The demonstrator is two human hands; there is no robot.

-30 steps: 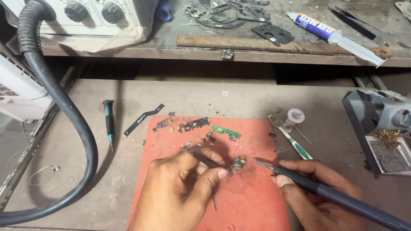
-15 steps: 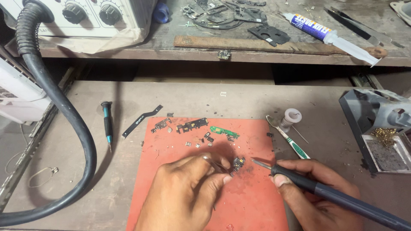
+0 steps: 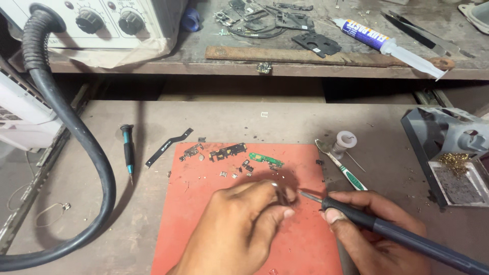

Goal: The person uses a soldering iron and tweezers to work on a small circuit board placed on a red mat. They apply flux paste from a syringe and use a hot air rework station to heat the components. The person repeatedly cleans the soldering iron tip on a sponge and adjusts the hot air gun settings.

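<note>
Hose (image 3: 76, 153), thick and black, curves down from the grey station (image 3: 97, 23) at the far left and runs off the near edge of the bench. Next in size is the red mat (image 3: 204, 219), lying flat in the middle of the wooden bench (image 3: 285, 122), and both hands work over it. The right hand (image 3: 372, 229) has its fingers clamped around a dark soldering iron (image 3: 402, 237), whose tip points left. The left hand (image 3: 244, 229) has its fingers pinched together just beside that tip; what they hold is hidden. A green-handled toothbrush (image 3: 346, 170) lies on the mat's right edge. A small green board (image 3: 266, 159) and a dark board (image 3: 227, 151) lie at the mat's far edge.
</note>
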